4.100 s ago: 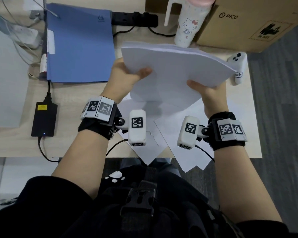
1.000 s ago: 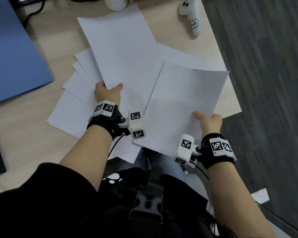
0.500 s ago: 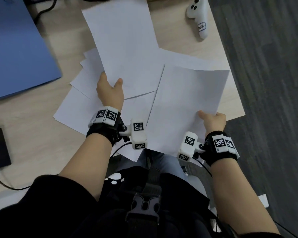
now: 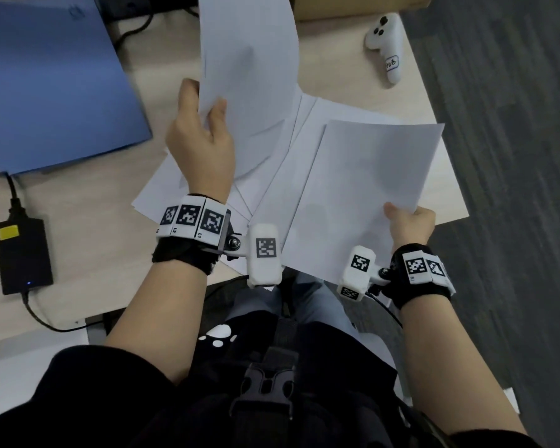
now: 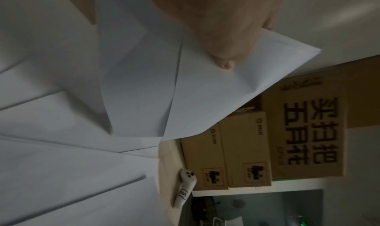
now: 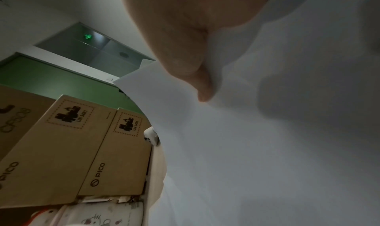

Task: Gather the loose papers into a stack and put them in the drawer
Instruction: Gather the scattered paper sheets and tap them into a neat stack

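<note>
Several white sheets (image 4: 282, 176) lie fanned out on the wooden desk (image 4: 94, 221). My left hand (image 4: 201, 147) pinches the near corner of one sheet (image 4: 249, 69) and holds it raised and curling above the desk; its thumb (image 5: 224, 63) presses on that sheet (image 5: 216, 91) in the left wrist view. My right hand (image 4: 408, 224) pinches the near right corner of another sheet (image 4: 362, 195), which hangs over the desk's front edge. In the right wrist view the thumb (image 6: 203, 89) lies on this paper (image 6: 267, 148). No drawer is in view.
A blue folder (image 4: 52, 82) lies at the left, a black power adapter (image 4: 23, 253) with its cable below it. A white controller (image 4: 387, 46) rests at the far right corner. Cardboard boxes (image 5: 226, 156) stand behind the desk. Dark floor (image 4: 514, 156) lies to the right.
My left hand has lifted its sheet up off the pile, so it now curls upright. The right hand keeps its grip on the other sheet near the desk edge.
</note>
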### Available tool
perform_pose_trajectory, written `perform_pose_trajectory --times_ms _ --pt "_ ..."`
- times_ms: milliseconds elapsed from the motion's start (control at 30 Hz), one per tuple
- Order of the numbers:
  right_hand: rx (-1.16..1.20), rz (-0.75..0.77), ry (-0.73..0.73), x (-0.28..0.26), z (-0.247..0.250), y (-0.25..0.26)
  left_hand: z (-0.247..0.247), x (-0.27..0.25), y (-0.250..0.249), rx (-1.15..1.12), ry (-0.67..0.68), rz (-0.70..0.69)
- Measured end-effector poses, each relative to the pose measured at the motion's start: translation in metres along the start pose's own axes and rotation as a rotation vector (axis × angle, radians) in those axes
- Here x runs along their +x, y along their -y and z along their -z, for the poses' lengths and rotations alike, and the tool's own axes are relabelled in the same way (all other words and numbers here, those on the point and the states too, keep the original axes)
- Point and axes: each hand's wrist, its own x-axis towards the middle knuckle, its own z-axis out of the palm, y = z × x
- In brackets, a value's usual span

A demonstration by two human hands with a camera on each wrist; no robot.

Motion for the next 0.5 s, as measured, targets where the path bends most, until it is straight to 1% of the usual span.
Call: perform_pose_trajectory --times_ms 100,200,267,333,400,500 --pt "0.024 0.048 0.004 -0.009 0.004 0.004 0.004 0.000 -0.016 -0.151 0.082 -0.016" --pt "0.062 0.083 -0.001 -0.015 0.013 0.006 0.005 -0.002 -0.026 -0.294 0.195 0.017" --pt "0.075 0.097 -0.001 -0.019 0.021 0.006 0.004 -0.004 -0.028 -0.369 0.276 0.056" --pt "0.107 0.101 0.000 -0.024 0.030 0.005 0.001 -0.007 -0.024 -0.462 0.368 0.141" --pt "0.147 0.094 -0.011 -0.028 0.041 0.003 -0.004 -0.013 -0.017 -0.490 0.452 0.231" --pt "0.162 0.122 -0.086 -0.026 0.058 -0.002 -0.018 -0.027 0.001 -0.379 0.553 0.319"
